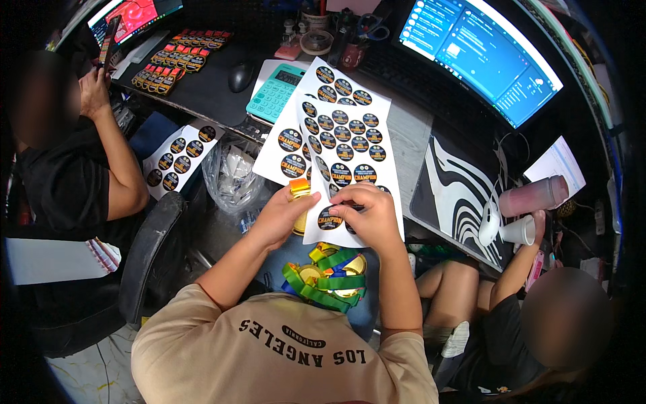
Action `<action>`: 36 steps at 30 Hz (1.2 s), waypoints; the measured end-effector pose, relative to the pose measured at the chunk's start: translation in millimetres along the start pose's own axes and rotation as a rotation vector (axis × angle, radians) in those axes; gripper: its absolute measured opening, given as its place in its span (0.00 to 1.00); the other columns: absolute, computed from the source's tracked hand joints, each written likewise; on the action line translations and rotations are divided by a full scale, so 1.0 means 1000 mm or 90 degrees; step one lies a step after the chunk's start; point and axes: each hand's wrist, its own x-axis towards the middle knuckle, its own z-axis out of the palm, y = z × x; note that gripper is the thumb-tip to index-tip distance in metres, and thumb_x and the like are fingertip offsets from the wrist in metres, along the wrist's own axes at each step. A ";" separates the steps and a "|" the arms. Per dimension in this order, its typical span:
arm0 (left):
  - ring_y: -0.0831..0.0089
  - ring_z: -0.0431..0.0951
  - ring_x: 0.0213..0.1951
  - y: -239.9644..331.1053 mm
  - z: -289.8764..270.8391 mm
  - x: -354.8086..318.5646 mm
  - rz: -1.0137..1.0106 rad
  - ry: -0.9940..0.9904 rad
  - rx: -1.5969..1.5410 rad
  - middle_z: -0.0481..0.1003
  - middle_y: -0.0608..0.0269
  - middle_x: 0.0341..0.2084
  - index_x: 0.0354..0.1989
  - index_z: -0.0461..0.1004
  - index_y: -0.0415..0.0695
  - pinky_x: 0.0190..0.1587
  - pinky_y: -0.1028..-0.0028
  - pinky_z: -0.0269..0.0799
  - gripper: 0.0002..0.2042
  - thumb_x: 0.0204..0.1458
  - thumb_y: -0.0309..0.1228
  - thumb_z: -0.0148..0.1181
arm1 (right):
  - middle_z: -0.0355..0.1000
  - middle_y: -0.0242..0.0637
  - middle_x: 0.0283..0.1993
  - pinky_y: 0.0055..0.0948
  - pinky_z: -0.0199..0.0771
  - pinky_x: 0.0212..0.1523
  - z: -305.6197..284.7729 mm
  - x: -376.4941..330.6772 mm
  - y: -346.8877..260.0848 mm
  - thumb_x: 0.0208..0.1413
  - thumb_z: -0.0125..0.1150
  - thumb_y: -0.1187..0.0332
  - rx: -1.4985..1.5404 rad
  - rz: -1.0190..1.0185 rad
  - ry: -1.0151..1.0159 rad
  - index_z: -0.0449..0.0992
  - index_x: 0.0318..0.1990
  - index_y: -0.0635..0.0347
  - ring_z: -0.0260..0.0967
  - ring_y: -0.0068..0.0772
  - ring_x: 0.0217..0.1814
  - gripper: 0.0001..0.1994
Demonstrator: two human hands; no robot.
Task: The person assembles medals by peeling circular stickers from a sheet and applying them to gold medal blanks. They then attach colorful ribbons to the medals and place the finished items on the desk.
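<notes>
My left hand (286, 214) is closed around a gold medal (299, 224), with a bright orange-gold piece showing above the thumb. My right hand (367, 214) pinches the edge of a round black sticker (328, 219) near the bottom of a white sticker sheet (363, 234). The sticker still lies mostly against the sheet, which carries rows of similar round black stickers and curls along its left side. More sticker sheets lie beneath it. On my lap rests a heap of gold medals with green ribbons (326, 279), some blue showing among them.
A teal calculator (276, 92) and a black mouse (241, 77) lie on the desk behind the sheets. Ribboned medals (161, 77) sit at far left. Beside the desk hangs a clear plastic bag (232, 172). One person sits left with a phone; another, at right, reaches toward a white cup (518, 231).
</notes>
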 end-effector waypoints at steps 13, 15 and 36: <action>0.78 0.79 0.39 0.002 -0.004 0.006 0.061 -0.022 0.062 0.78 0.64 0.40 0.50 0.71 0.40 0.40 0.76 0.75 0.12 0.59 0.28 0.59 | 0.78 0.39 0.30 0.34 0.74 0.37 0.005 0.000 0.005 0.39 0.73 0.73 -0.006 -0.051 0.054 0.80 0.26 0.62 0.76 0.39 0.34 0.07; 0.78 0.79 0.39 0.002 -0.004 0.006 0.057 -0.015 0.073 0.78 0.64 0.40 0.50 0.71 0.40 0.40 0.76 0.76 0.12 0.59 0.28 0.59 | 0.78 0.39 0.30 0.34 0.74 0.37 0.007 -0.001 0.004 0.39 0.73 0.73 -0.010 -0.062 0.070 0.79 0.26 0.62 0.76 0.38 0.34 0.07; 0.76 0.78 0.43 0.003 0.000 0.001 0.054 -0.007 -0.001 0.77 0.62 0.44 0.52 0.70 0.39 0.44 0.74 0.75 0.13 0.60 0.28 0.57 | 0.80 0.40 0.33 0.31 0.74 0.42 0.027 -0.019 -0.001 0.39 0.73 0.77 -0.080 -0.118 0.241 0.80 0.28 0.62 0.77 0.36 0.37 0.07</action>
